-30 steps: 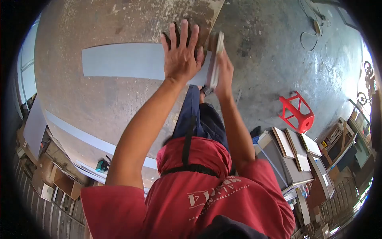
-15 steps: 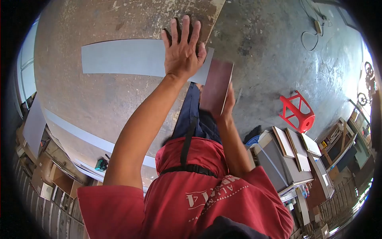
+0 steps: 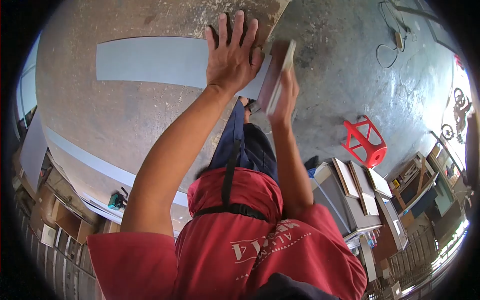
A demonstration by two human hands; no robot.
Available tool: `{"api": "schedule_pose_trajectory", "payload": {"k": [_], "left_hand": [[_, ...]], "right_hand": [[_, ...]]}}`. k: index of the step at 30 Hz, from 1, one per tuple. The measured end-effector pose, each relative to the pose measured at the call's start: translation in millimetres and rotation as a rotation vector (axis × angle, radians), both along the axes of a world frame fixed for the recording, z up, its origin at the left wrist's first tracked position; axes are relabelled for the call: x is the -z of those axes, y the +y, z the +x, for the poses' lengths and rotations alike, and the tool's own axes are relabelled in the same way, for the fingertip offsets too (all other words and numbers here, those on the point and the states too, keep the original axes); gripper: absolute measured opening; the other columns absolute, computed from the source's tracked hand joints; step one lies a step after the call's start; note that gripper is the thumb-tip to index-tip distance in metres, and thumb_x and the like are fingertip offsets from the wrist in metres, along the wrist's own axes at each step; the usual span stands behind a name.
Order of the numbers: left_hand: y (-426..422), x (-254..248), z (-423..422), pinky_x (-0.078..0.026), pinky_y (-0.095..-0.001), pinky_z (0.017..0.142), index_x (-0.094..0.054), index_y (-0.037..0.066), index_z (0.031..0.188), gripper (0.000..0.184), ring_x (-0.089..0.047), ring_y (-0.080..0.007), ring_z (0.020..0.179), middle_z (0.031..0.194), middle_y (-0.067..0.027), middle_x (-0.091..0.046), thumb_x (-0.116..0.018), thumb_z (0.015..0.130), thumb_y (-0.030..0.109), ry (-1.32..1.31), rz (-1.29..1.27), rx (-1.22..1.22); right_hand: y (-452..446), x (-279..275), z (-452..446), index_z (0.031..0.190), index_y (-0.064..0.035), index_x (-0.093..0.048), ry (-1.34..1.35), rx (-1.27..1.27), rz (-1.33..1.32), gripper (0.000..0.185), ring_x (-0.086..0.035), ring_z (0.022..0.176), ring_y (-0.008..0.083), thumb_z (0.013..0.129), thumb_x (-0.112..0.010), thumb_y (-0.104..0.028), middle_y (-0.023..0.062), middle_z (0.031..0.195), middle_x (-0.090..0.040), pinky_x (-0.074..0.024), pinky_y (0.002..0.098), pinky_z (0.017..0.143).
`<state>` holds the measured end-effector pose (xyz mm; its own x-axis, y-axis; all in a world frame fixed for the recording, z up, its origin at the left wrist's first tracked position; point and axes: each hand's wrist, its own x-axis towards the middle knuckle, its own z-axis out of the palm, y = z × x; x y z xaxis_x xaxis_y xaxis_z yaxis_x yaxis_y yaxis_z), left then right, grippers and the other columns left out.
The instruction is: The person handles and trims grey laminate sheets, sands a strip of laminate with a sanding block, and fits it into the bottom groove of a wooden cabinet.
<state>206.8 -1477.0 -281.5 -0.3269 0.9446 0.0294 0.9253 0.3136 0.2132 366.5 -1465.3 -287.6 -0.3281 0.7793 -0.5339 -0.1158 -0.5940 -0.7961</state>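
A long pale grey panel strip (image 3: 150, 59) lies on the worn worktable, its right end reaching the table's edge. Palm down on that end is my left hand (image 3: 231, 62), with fingers spread past the strip's far side. My right hand (image 3: 285, 97) grips a flat rectangular board (image 3: 272, 82) with a reddish-brown face and pale edge. It is tilted and blurred by motion, right at the strip's end. Whether the board touches the strip I cannot tell.
The worktable (image 3: 125, 112) also carries another pale strip (image 3: 90, 155) and a teal power tool (image 3: 117, 201). A red plastic stool (image 3: 369, 142) lies on the concrete floor. Stacked panels (image 3: 357, 187) stand at the lower right. A cable (image 3: 387, 57) lies at the upper right.
The brown-faced board in my right hand has moved up along the strip's end and turned more edge-on. My left hand stays flat on the strip. The whole view has shifted slightly.
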Motion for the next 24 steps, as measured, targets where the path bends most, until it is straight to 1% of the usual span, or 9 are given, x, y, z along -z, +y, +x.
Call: {"api": "schedule_pose_trajectory", "payload": {"k": [4, 7, 10, 12, 14, 15, 19, 22, 24], "left_hand": [[0.0, 1.5, -1.4, -0.022, -0.0678, 0.109, -0.035, 0.014, 0.151, 0.062, -0.025, -0.0459, 0.141, 0.158, -0.0156, -0.025, -0.05, 0.094, 0.036, -0.029, 0.055, -0.006], [-0.2, 2.8, -1.9, -0.022, -0.068, 0.109, -0.036, 0.014, 0.15, 0.061, -0.026, -0.046, 0.141, 0.157, -0.0159, -0.027, -0.05, 0.095, 0.036, -0.03, 0.061, -0.004], [0.2, -1.7, -1.4, -0.021, -0.0679, 0.11, -0.035, 0.014, 0.151, 0.062, -0.024, -0.0461, 0.142, 0.158, -0.0155, -0.025, -0.049, 0.095, 0.037, -0.018, 0.007, -0.015], [-3.4, -3.1, 1.5, -0.02, -0.0677, 0.111, -0.034, 0.015, 0.151, 0.063, -0.023, -0.0462, 0.142, 0.158, -0.0156, -0.024, -0.049, 0.095, 0.037, -0.031, -0.002, -0.01], [1.1, -1.9, -4.1, -0.02, -0.0675, 0.111, -0.033, 0.015, 0.152, 0.063, -0.023, -0.0462, 0.143, 0.159, -0.0157, -0.023, -0.048, 0.095, 0.038, -0.025, 0.005, -0.014], [-0.1, -1.7, -3.2, -0.019, -0.0673, 0.112, -0.033, 0.015, 0.152, 0.063, -0.022, -0.0463, 0.143, 0.159, -0.0157, -0.023, -0.048, 0.095, 0.039, -0.038, 0.004, -0.012], [0.0, -3.4, -2.3, -0.019, -0.0673, 0.112, -0.031, 0.015, 0.153, 0.062, -0.018, -0.0463, 0.145, 0.16, -0.015, -0.02, -0.044, 0.097, 0.039, -0.053, -0.023, -0.002], [-2.6, -5.4, 0.2, -0.018, -0.0673, 0.112, -0.031, 0.015, 0.153, 0.062, -0.017, -0.0461, 0.145, 0.16, -0.0149, -0.02, -0.044, 0.097, 0.038, -0.054, -0.046, -0.003], [1.7, -3.7, -1.7, -0.018, -0.0672, 0.112, -0.031, 0.014, 0.153, 0.062, -0.017, -0.046, 0.145, 0.16, -0.0151, -0.02, -0.045, 0.097, 0.038, -0.041, -0.036, -0.011]], "right_hand": [[14.4, 0.8, -17.2, 0.147, 0.0034, -0.04, -0.139, -0.105, 0.278, 0.055, -0.053, 0.119, 0.0201, 0.104, -0.045, -0.029, 0.0128, 0.137, -0.054, -0.0401, 0.0331, 0.103], [-38.3, -14.5, -15.1, 0.135, 0.0026, -0.051, -0.114, 0.135, 0.257, 0.048, -0.051, 0.085, 0.0113, 0.103, -0.046, -0.033, 0.0035, 0.099, -0.059, -0.0436, 0.0283, 0.077], [23.7, -5.5, -18.1, 0.147, 0.0046, -0.04, -0.136, -0.102, 0.317, 0.053, -0.049, 0.124, 0.0169, 0.104, -0.047, -0.025, 0.0119, 0.142, -0.051, -0.0365, 0.0309, 0.105], [24.6, -12.6, -19.8, 0.147, 0.004, -0.04, -0.126, -0.115, 0.273, 0.053, -0.051, 0.121, 0.0163, 0.103, -0.047, -0.025, 0.0121, 0.14, -0.053, -0.0393, 0.0306, 0.103], [-5.9, -22.7, -14.3, 0.144, 0.0011, -0.045, -0.131, -0.026, 0.148, 0.052, -0.052, 0.083, 0.0079, 0.103, -0.046, -0.031, 0.0018, 0.102, -0.06, -0.0432, 0.024, 0.071], [-20.6, -24.1, -11.1, 0.147, 0.0036, -0.04, -0.021, 0.012, 0.149, 0.056, -0.054, 0.114, 0.014, 0.103, -0.05, -0.029, 0.0099, 0.136, -0.055, -0.0417, 0.026, 0.097], [12.4, -15.0, -19.0, 0.142, 0.0026, -0.047, -0.153, -0.026, 0.157, 0.051, -0.056, 0.092, 0.0099, 0.102, -0.049, -0.03, 0.0045, 0.12, -0.06, -0.0463, 0.0245, 0.078], [37.9, -9.6, -22.6, 0.145, 0.0053, -0.042, -0.055, -0.095, 0.367, 0.052, -0.049, 0.125, 0.019, 0.104, -0.048, -0.026, 0.0123, 0.142, -0.052, -0.0355, 0.0314, 0.107], [23.8, -16.7, -23.0, 0.141, 0.0039, -0.048, -0.133, -0.05, 0.334, 0.051, -0.053, 0.109, 0.0119, 0.103, -0.047, -0.03, 0.0069, 0.126, -0.059, -0.0419, 0.0273, 0.095]]}}
